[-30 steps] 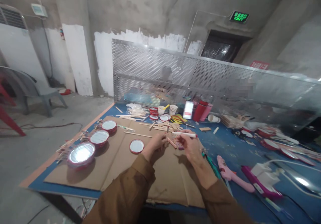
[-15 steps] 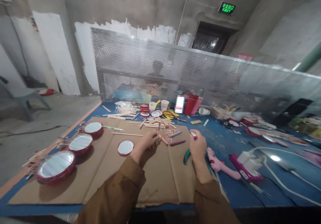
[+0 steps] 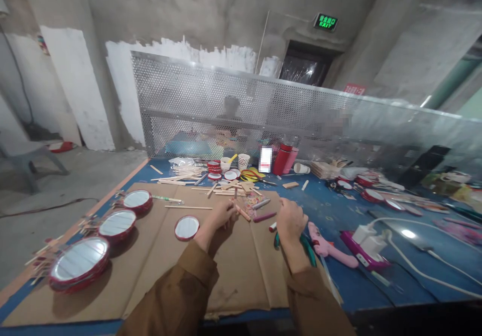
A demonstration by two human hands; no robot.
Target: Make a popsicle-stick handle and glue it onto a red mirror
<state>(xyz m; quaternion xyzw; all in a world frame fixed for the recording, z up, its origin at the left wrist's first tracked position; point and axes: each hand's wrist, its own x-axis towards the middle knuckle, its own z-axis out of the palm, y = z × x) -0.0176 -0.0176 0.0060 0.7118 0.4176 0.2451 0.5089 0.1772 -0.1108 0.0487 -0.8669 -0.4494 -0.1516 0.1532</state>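
Over the cardboard sheet (image 3: 233, 286), my left hand (image 3: 223, 216) has its fingers curled and pinched together; whatever is between them is hidden. My right hand (image 3: 292, 220) is closed, with its fingertips turned away, so its contents cannot be seen. A small red-and-white stick-like piece (image 3: 273, 227) shows beside the right palm. Teal-handled pliers (image 3: 308, 250) lie partly under the right wrist. Between the hands are a purple crayon-like stick (image 3: 264, 217), an orange stick (image 3: 243, 212) and a grey stick (image 3: 261, 204). A round red-rimmed mirror (image 3: 187, 227) lies left of my left hand.
Three larger red-rimmed mirrors (image 3: 80, 259) with wooden sticks line the left side. Wooden sticks (image 3: 181, 177), paper cups (image 3: 243, 161) and a red bottle (image 3: 282, 159) stand behind. At right are a pink glue gun (image 3: 328, 249), purple power strip (image 3: 364, 251) and white cables.
The red-and-white piece, earlier at the fingertips of my right hand, now shows lower, beside the palm. That hand has turned and moved slightly left. The left hand stays nearly in place.
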